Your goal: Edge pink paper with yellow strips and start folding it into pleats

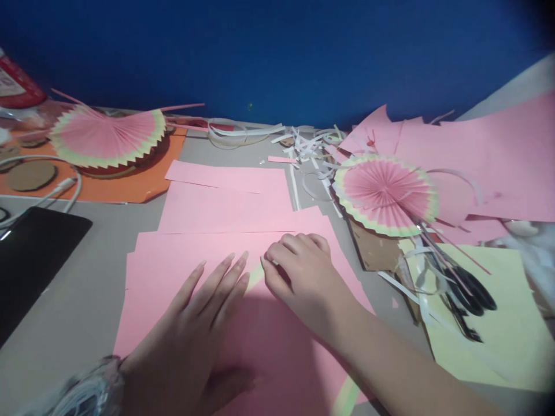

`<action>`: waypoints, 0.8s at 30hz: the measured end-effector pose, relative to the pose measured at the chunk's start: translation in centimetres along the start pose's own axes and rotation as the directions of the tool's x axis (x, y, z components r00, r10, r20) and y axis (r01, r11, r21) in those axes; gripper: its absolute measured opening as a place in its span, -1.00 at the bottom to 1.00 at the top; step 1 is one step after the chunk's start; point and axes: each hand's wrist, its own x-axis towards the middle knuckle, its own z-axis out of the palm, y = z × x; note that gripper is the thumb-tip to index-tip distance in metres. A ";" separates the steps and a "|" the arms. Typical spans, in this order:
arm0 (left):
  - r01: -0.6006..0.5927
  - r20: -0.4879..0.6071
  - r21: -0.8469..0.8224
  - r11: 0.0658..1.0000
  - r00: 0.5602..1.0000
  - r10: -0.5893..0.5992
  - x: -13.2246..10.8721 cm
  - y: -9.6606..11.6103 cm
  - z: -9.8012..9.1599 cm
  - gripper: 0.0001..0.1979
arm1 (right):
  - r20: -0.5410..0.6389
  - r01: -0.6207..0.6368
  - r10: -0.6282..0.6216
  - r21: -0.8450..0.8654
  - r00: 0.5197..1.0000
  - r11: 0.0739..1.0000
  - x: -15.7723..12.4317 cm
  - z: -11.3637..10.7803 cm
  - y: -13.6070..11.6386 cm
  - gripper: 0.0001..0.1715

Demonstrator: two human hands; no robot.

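Observation:
Pink paper sheets (160,260) lie stacked on the grey table in front of me. My left hand (199,312) rests flat on the top sheet, its fingers stretched out. A narrow yellow-green paper strip (256,278) shows between my two hands on the pink paper. My right hand (303,271) is curled, thumb and forefinger closed at that strip; what lies under its fingers is hidden. Another bit of yellow-green strip (347,396) appears below my right forearm.
Pleated pink and green paper fans, one (113,138) at left and one (385,193) at right, stand beyond. Black-handled scissors (466,289) lie on yellow-green paper (511,335). White paper scraps (312,141) are piled at the back. A black tablet-like object (39,260) lies left.

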 end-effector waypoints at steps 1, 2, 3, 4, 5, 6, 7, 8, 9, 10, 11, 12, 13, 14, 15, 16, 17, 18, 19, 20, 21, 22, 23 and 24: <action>0.001 0.002 -0.002 1.000 1.000 -0.001 0.0 0.0 0.0 -0.13 | 0.011 0.002 -0.002 0.004 1.000 1.000 0.0 -0.1 0.0 -0.81; 0.001 0.011 -0.007 1.000 1.000 -0.001 0.1 0.0 -0.1 -0.14 | 0.023 0.004 -0.004 0.008 1.000 1.000 0.0 -0.3 0.0 -0.81; 0.000 0.021 -0.013 1.000 1.000 0.000 0.1 0.0 -0.2 -0.17 | 0.035 0.003 -0.003 0.007 0.999 1.000 0.0 -0.5 0.0 -0.80; 0.000 0.033 -0.020 1.000 0.999 0.001 0.1 0.0 -0.2 -0.19 | 0.043 0.001 -0.001 0.002 0.999 1.000 -0.1 -0.6 -0.1 -0.80; -0.002 0.043 -0.030 1.000 0.999 0.003 0.1 0.0 -0.3 -0.21 | 0.044 -0.005 0.005 -0.010 0.999 1.000 -0.1 -0.7 -0.1 -0.79; 0.004 0.048 -0.037 0.999 0.999 -0.002 0.1 0.0 -0.4 -0.22 | 0.037 -0.009 0.010 -0.027 0.999 1.000 -0.1 -0.8 -0.1 -0.78; 0.007 0.050 -0.044 0.999 0.999 -0.005 0.1 0.0 -0.4 -0.22 | 0.020 -0.010 0.011 -0.047 1.000 0.999 -0.2 -0.8 -0.1 -0.78; 0.008 0.049 -0.051 0.999 0.999 -0.006 0.1 0.1 -0.4 -0.21 | -0.006 -0.007 0.006 -0.073 1.000 0.997 -0.2 -0.8 -0.1 -0.78; 0.012 0.051 -0.055 0.998 0.999 -0.009 0.1 0.1 -0.4 -0.22 | -0.032 0.000 -0.003 -0.103 0.999 0.995 -0.2 -0.9 -0.1 -0.77; 0.017 0.056 -0.057 0.998 0.998 -0.014 0.1 0.1 -0.4 -0.22 | -0.056 0.005 -0.012 -0.134 0.998 0.991 -0.3 -0.9 -0.1 -0.77; 0.021 0.064 -0.058 0.998 0.998 -0.017 0.1 0.1 -0.4 -0.22 | -0.077 0.005 -0.018 -0.167 0.997 0.986 -0.3 -0.9 -0.1 -0.77; 0.025 0.072 -0.057 0.998 0.997 -0.020 0.1 0.1 -0.5 -0.21 | -0.090 -0.004 -0.015 -0.198 0.996 0.980 -0.3 -1.0 -0.1 -0.77; 0.027 0.080 -0.056 0.998 0.997 -0.022 0.1 0.1 -0.5 -0.20 | -0.096 -0.016 -0.005 -0.220 0.995 0.975 -0.3 -1.1 -0.1 -0.77; 0.027 0.085 -0.053 0.998 0.996 -0.022 0.1 0.1 -0.5 -0.20 | -0.088 -0.028 0.009 -0.224 0.996 0.974 -0.3 -1.2 0.0 -0.78; 0.028 0.086 -0.050 0.998 0.996 -0.023 0.1 0.1 -0.5 -0.20 | -0.070 -0.037 0.023 -0.207 0.997 0.978 -0.3 -1.3 0.1 -0.78; 0.025 0.086 -0.047 0.999 0.996 -0.021 0.1 0.1 -0.5 -0.21 | -0.050 -0.046 0.038 -0.170 0.998 0.984 -0.2 -1.4 0.2 -0.78; 0.021 0.084 -0.043 0.999 0.996 -0.017 0.1 0.1 -0.6 -0.21 | -0.027 -0.055 0.052 -0.117 0.998 0.992 -0.2 -1.5 0.4 -0.78; 0.012 0.080 -0.038 0.999 0.997 -0.009 0.1 0.1 -0.6 -0.21 | -0.008 -0.066 0.066 -0.057 0.998 0.996 -0.2 -1.5 0.5 -0.79; -0.001 0.073 -0.032 0.999 0.997 0.003 0.0 0.2 -0.6 -0.21 | 0.002 -0.075 0.075 -0.003 0.997 0.997 -0.2 -1.5 0.6 -0.80; -0.010 0.060 -0.021 1.000 0.998 0.012 -0.1 0.3 -0.7 -0.20 | 0.006 -0.081 0.081 0.038 0.997 0.996 -0.2 -1.5 0.6 -0.80; -0.020 0.039 -0.008 1.000 0.999 0.021 -0.1 0.3 -0.7 -0.18 | 0.006 -0.079 0.079 0.066 0.997 0.995 -0.2 -1.5 0.7 -0.81; -0.029 0.021 -0.002 1.000 0.999 0.029 -0.2 0.4 -0.6 -0.16 | 0.007 -0.070 0.069 0.083 0.998 0.994 -0.1 -1.4 0.7 -0.82; -0.035 0.000 -0.003 0.999 0.999 0.035 -0.3 0.5 -0.6 -0.15 | 0.012 -0.057 0.056 0.096 0.998 0.994 -0.1 -1.3 0.6 -0.82; -0.034 -0.010 -0.012 0.999 0.999 0.034 -0.4 0.5 -0.6 -0.16 | 0.015 -0.046 0.045 0.106 0.999 0.993 -0.1 -1.3 0.6 -0.81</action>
